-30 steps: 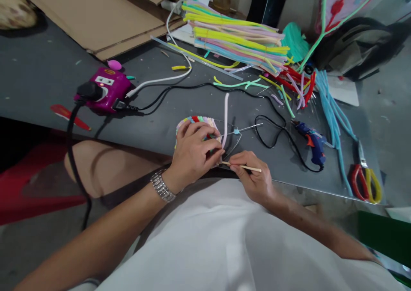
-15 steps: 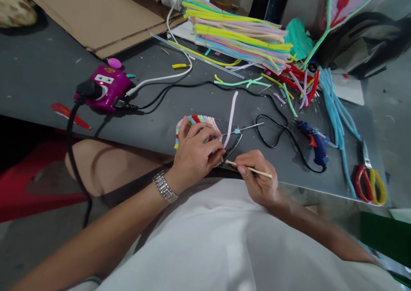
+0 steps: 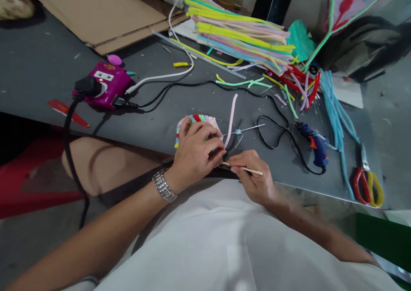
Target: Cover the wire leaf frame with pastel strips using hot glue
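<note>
My left hand (image 3: 199, 147) is closed over a wire frame (image 3: 237, 143) wrapped partly in pipe cleaners of several colours (image 3: 199, 118), at the table's near edge. From beside its fingertips a pale pink pipe cleaner (image 3: 231, 120) sticks up and away from me. A thin wooden stick (image 3: 250, 170) is pinched in my right hand (image 3: 252, 175), its tip close to the left fingertips. Whether that tip touches the frame is hidden by my fingers. A small blue piece (image 3: 238, 132) sits where the frame's wires cross.
A blue glue gun (image 3: 314, 143) and red-and-yellow scissors (image 3: 367, 184) lie to the right. Bundled pipe cleaners (image 3: 240, 34) are piled at the back. The purple power socket (image 3: 107, 85) stands left, its black cord (image 3: 180, 84) crossing the table. Cardboard (image 3: 105, 17) lies behind it.
My right hand has moved slightly left with the wooden stick, bringing its tip up to the left fingertips. My left hand stays almost in place on the frame.
</note>
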Available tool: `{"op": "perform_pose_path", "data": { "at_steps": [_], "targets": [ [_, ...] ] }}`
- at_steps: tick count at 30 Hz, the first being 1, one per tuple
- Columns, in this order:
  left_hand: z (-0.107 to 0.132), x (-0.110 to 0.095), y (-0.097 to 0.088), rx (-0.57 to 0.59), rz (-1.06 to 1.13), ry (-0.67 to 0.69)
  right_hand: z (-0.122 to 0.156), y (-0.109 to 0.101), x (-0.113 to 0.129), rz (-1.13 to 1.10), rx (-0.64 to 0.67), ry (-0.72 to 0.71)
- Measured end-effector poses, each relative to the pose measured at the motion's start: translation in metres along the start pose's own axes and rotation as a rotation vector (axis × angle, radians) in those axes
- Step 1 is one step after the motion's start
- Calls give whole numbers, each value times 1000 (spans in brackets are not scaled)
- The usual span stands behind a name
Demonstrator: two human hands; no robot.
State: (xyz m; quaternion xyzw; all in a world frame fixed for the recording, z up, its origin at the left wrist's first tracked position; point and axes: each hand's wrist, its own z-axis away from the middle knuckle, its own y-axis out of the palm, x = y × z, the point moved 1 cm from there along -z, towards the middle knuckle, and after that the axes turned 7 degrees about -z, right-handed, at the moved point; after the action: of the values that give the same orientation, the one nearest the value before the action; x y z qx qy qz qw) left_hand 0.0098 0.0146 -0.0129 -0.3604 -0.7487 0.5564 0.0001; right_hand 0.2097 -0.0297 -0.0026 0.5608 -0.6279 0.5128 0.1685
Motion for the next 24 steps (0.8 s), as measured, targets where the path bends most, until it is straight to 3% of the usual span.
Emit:
{"op": "perform_pose_path", "data": {
  "at_steps": [6, 12, 16, 21, 24],
  "targets": [
    [-1, 0, 1, -3, -6, -3, 2, 0, 1, -3, -63, 11],
    [-2, -1, 0, 14, -23, -4, -1, 0, 1, 216, 26, -265],
    [-2, -2, 1, 15, -31, -9, -3, 1, 0, 313, 74, -333],
    [-2, -1, 1, 19, -15, -17, -5, 3, -2, 228, 20, -268],
    [-2, -1, 0, 24, -14, -22, -5, 0, -2, 68, -80, 2]
  ]
}}
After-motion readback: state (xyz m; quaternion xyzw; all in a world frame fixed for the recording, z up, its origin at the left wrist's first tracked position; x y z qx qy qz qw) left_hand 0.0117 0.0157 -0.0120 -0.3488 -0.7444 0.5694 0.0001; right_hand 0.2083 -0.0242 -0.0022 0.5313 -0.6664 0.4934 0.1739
